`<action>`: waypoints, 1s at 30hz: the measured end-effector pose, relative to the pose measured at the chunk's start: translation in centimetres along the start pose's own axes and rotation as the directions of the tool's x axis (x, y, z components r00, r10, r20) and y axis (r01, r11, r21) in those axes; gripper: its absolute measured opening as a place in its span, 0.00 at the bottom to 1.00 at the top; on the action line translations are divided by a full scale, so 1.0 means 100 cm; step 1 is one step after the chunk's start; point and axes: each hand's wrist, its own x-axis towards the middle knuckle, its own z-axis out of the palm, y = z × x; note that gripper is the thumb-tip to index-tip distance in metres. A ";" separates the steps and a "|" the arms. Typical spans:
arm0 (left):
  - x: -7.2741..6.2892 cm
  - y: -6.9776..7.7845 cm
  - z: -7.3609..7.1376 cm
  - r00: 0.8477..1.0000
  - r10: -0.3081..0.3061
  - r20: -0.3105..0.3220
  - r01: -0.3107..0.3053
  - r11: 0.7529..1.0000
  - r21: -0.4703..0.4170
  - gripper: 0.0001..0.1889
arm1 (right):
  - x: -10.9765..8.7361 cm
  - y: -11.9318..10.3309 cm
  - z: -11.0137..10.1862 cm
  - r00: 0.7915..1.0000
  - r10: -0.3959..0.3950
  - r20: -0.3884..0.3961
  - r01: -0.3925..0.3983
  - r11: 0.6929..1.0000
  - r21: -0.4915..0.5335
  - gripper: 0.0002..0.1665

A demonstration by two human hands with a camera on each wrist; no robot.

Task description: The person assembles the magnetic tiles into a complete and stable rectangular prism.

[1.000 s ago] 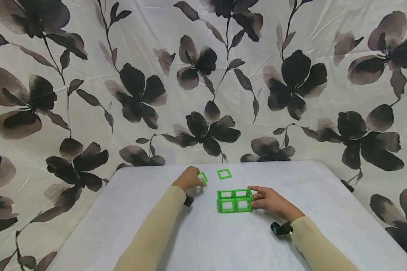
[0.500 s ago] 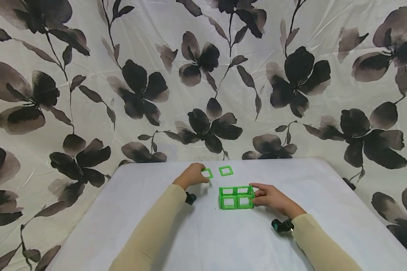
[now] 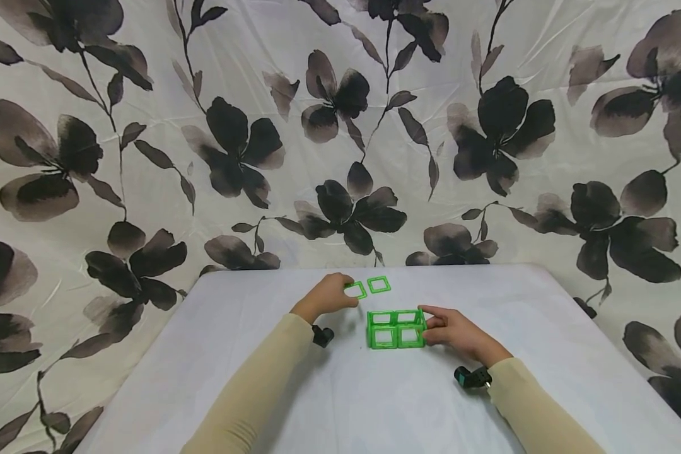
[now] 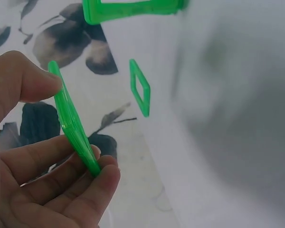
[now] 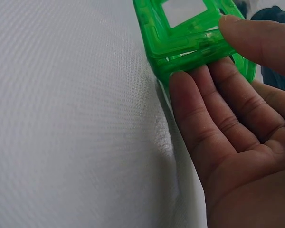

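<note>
My left hand (image 3: 326, 295) pinches a green square magnetic tile (image 4: 70, 121) between thumb and fingertips, tilted and raised over the far part of the table. Just right of it in the head view, a second open-centred green tile (image 3: 380, 291) lies flat. Nearer to me stands a box of joined green tiles (image 3: 397, 337), two squares wide. My right hand (image 3: 459, 335) grips the box at its right end. In the right wrist view the thumb lies over the green frame (image 5: 180, 45) and the other fingertips meet its side.
A white cloth covers the table (image 3: 340, 403). Behind its far edge hangs a floral curtain (image 3: 295, 164). Each wrist carries a small black camera (image 3: 472, 378).
My left hand has moved right with its tile, closer to the loose tile. The right hand stays at the box's end. The head view has shifted slightly.
</note>
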 end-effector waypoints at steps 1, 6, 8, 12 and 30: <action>-0.001 0.001 0.001 1.000 0.002 0.001 -0.002 1.000 -0.002 0.30 | 0.000 0.000 0.000 1.000 0.002 0.001 -0.002 1.000 0.003 0.47; -0.008 0.008 0.004 1.000 0.007 0.023 -0.007 1.000 -0.011 0.29 | 0.001 0.001 0.000 1.000 0.016 0.000 -0.016 1.000 -0.004 0.47; -0.010 0.010 0.005 1.000 0.015 0.023 -0.015 1.000 -0.006 0.28 | 0.001 0.000 -0.001 1.000 0.017 -0.002 -0.017 1.000 -0.011 0.47; -0.013 0.015 0.005 0.999 0.037 0.016 -0.037 0.999 -0.017 0.29 | 0.003 -0.001 -0.003 1.000 0.014 0.001 -0.014 1.000 -0.018 0.47; -0.020 0.032 0.013 0.997 0.066 0.031 -0.063 0.996 -0.064 0.29 | 0.001 0.000 -0.006 1.000 0.000 0.012 0.000 1.000 -0.016 0.47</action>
